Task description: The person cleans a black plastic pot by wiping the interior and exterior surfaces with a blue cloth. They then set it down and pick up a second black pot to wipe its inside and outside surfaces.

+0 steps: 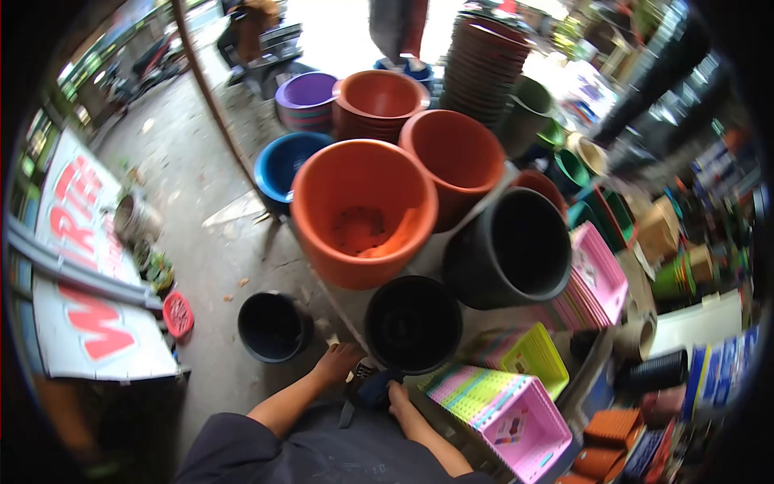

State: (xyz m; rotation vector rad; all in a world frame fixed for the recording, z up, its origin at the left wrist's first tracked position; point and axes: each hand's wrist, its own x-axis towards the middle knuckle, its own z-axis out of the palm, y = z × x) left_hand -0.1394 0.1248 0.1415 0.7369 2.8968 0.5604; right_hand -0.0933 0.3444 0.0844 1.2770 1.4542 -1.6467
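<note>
My left hand [339,363] is low in the middle, near the front of my shirt, with its fingers bent and blurred. To its right, my right hand [397,395] has its fingers closed on a dark cloth [376,389]. Just beyond both hands stands a black pot [413,327], open side up. Another black pot [274,327] is on the ground to the left. Behind them a large orange pot [363,214] faces me, with some dark dirt inside. A bigger black pot [509,248] leans at its right.
Stacked pots [379,105] and a blue pot [292,165] stand farther back. Colourful plastic baskets [516,403] lie at the right. A lettered sign [97,266] is at the left, and a thin pole [211,97] slants down at upper left.
</note>
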